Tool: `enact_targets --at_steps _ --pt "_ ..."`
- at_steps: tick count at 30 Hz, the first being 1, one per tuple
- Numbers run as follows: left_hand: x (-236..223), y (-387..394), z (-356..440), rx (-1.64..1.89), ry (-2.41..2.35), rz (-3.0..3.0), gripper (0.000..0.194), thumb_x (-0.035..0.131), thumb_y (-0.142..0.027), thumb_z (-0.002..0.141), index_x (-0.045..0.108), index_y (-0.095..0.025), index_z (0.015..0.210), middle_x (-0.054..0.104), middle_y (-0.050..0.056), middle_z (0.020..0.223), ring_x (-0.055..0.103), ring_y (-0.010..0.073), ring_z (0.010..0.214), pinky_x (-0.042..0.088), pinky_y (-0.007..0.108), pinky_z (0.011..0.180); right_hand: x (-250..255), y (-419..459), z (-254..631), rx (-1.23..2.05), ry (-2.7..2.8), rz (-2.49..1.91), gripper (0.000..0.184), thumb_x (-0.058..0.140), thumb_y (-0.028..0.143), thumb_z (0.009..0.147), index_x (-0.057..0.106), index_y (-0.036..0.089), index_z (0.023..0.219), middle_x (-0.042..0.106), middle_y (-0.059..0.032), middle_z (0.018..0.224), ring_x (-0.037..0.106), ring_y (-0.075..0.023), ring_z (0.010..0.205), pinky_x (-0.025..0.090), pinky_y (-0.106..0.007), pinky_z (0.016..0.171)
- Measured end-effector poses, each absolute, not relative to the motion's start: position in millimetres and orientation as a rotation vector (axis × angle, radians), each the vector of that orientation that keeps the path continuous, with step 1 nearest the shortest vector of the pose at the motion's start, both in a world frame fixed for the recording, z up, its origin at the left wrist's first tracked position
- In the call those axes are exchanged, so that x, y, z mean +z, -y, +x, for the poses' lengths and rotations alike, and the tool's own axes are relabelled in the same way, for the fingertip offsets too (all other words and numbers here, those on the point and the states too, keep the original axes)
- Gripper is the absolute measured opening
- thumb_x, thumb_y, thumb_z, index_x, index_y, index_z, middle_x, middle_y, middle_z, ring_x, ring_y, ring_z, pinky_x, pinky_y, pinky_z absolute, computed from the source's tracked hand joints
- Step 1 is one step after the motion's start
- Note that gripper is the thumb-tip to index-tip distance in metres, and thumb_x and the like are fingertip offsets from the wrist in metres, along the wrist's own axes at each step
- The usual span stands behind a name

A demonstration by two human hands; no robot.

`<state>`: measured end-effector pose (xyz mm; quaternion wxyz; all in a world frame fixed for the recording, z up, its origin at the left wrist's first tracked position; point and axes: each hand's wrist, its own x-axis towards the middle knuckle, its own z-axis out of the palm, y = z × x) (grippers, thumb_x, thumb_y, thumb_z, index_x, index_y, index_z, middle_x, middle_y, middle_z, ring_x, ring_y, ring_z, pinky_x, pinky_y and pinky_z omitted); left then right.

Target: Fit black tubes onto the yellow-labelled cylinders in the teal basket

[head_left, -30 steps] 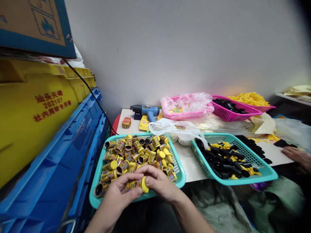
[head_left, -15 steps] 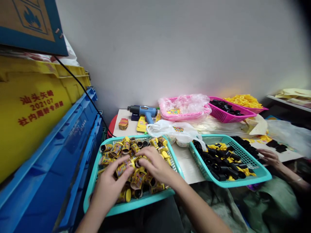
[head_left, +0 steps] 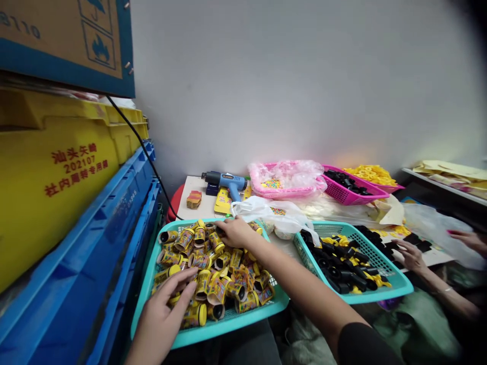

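Observation:
A turquoise basket (head_left: pixel 279 302) in front of me holds many small yellow printed tubes (head_left: pixel 203 284), some with yellow caps and dark ends. My left hand (head_left: pixel 167 299) rests over the near left of the pile, thumb apart from the fingers, with no tube visibly gripped. My right hand (head_left: pixel 238 234) reaches across to the basket's far side. Its fingertips close on a dark-ended tube (head_left: pixel 219 231) there, partly hidden by the fingers.
A second turquoise basket (head_left: pixel 399 291) with black and yellow parts stands to the right, near another person's hand (head_left: pixel 411 256). A blue heat gun (head_left: pixel 232 183) and pink baskets (head_left: pixel 262 191) sit behind. Yellow (head_left: pixel 23 167) and blue crates (head_left: pixel 76 248) are stacked left.
My right hand has moved from the middle of the pile to the basket's far side. My left hand has drawn back a little and let go of a tube. The view has shifted slightly.

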<state>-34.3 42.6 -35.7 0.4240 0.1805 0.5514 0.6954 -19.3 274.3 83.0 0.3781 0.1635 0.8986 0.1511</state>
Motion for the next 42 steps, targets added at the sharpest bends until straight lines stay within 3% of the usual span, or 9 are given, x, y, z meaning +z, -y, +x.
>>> enact_targets --at_steps 4,11,14,20,26,32,36,39,42 --pt "-37 -36 -41 1.784 -1.41 0.478 0.039 0.056 -0.054 0.078 0.07 -0.024 0.099 0.069 0.006 0.108 0.064 0.0245 0.103 0.05 0.037 0.093 94 -263 -34 0.404 -2.324 0.437 0.033 0.051 0.024 0.085 0.056 0.017 0.116 0.064 -0.012 0.103 0.062 -0.023 0.088 0.04 -0.032 0.078" --pt "-45 -36 -46 1.945 -1.801 0.696 0.034 0.054 -0.043 0.084 0.065 -0.024 0.11 0.066 0.006 0.114 0.062 0.0225 0.106 0.05 0.037 0.093 116 -223 -59 0.197 -2.37 0.478 0.041 0.04 0.04 0.094 0.039 0.026 0.133 0.061 -0.0038 0.117 0.059 -0.0166 0.103 0.042 -0.024 0.079" --pt "-49 -46 -39 1.86 -1.924 1.073 0.037 0.051 -0.039 0.086 0.062 -0.024 0.119 0.061 0.007 0.125 0.055 0.0255 0.116 0.048 0.042 0.096 109 -228 -62 0.298 -2.203 0.621 0.032 0.032 0.029 0.097 0.053 0.017 0.119 0.063 -0.0109 0.112 0.06 -0.021 0.101 0.044 -0.029 0.08" --pt "-50 -53 -33 1.735 -2.086 1.355 0.033 0.046 -0.032 0.089 0.066 -0.025 0.114 0.061 0.006 0.125 0.055 0.0295 0.115 0.048 0.049 0.09 73 -250 -48 0.452 -1.964 0.728 0.04 0.064 0.024 0.081 0.056 0.008 0.116 0.064 -0.0115 0.103 0.061 -0.0219 0.098 0.038 -0.044 0.099" --pt "-29 -38 -40 1.853 -1.972 1.29 0.022 0.051 -0.031 0.089 0.069 -0.021 0.096 0.069 0.005 0.098 0.059 0.0221 0.094 0.049 0.036 0.081 86 -258 -47 0.341 -2.094 0.792 0.031 0.075 0.026 0.071 0.066 0.011 0.098 0.066 -0.0119 0.098 0.06 -0.0261 0.1 0.031 -0.049 0.102" --pt "-7 -55 -22 1.535 -1.884 1.421 0.021 0.062 -0.019 0.081 0.067 -0.022 0.101 0.066 0.005 0.099 0.056 0.0254 0.093 0.045 0.039 0.077 141 -252 -28 0.113 -2.48 0.965 0.033 0.06 0.039 0.084 0.062 0.016 0.108 0.062 -0.0085 0.109 0.057 -0.0193 0.098 0.042 -0.032 0.088" --pt "-5 -68 -16 1.48 -1.878 1.502 0.017 0.056 -0.013 0.082 0.067 -0.021 0.091 0.064 0.005 0.089 0.055 0.0242 0.086 0.044 0.038 0.071 160 -227 19 -0.537 -2.6 1.213 0.033 0.051 0.04 0.088 0.057 0.015 0.108 0.062 -0.0051 0.095 0.058 -0.0122 0.077 0.047 -0.024 0.069" --pt "-4 -65 -15 1.859 -1.806 1.309 0.015 0.053 -0.016 0.086 0.068 -0.02 0.087 0.06 0.004 0.081 0.056 0.0188 0.08 0.046 0.032 0.072 165 -205 59 -1.363 -2.449 1.498 0.038 0.063 0.047 0.078 0.057 0.016 0.099 0.058 -0.0037 0.09 0.056 -0.011 0.069 0.047 -0.023 0.062" --pt "1 -56 -10 2.175 -1.598 1.009 0.016 0.055 -0.01 0.081 0.066 -0.021 0.082 0.061 0.004 0.09 0.06 0.0153 0.088 0.049 0.025 0.077 165 -183 83 -1.833 -2.188 1.593 0.04 0.071 0.046 0.071 0.055 0.017 0.094 0.056 -0.0019 0.086 0.055 -0.0096 0.066 0.044 -0.02 0.057"
